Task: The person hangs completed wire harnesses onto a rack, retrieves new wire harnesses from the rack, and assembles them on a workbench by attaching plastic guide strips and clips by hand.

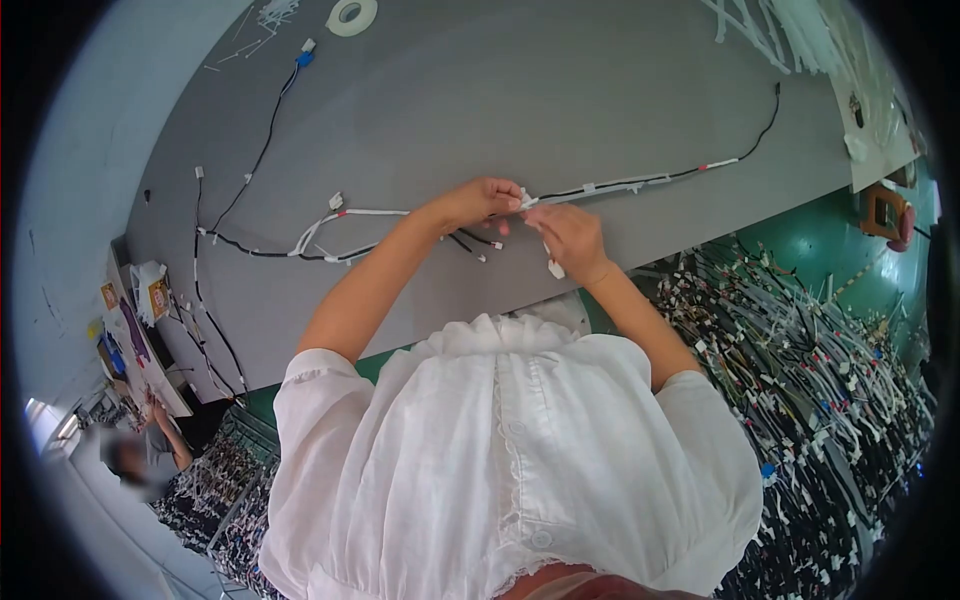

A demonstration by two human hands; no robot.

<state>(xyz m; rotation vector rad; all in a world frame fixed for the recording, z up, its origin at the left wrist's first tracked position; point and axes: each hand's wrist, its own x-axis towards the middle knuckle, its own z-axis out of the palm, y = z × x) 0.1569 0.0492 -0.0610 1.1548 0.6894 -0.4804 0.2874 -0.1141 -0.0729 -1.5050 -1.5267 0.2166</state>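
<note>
A black and white wire harness (pixel 620 185) stretches across the grey table, with branches and connectors spreading out at the left. My left hand (pixel 482 203) is closed on the harness near the middle, its thumb and fingers pinching at a small white piece (pixel 527 199). Right beside it, my right hand (pixel 572 238) pinches at the same white piece from the other side. A white connector (pixel 556 269) hangs just below my right hand. Two short dark branches (pixel 470 240) with small connectors lie below my left hand. A blue connector (pixel 305 59) ends the upper left branch.
A roll of white tape (pixel 352 15) lies at the table's far edge. White ties (pixel 755 30) lie at the upper right. Piled harnesses (pixel 800 400) fill the lower right. Another person (pixel 140 455) is at the lower left. A stool (pixel 884 212) stands at the right.
</note>
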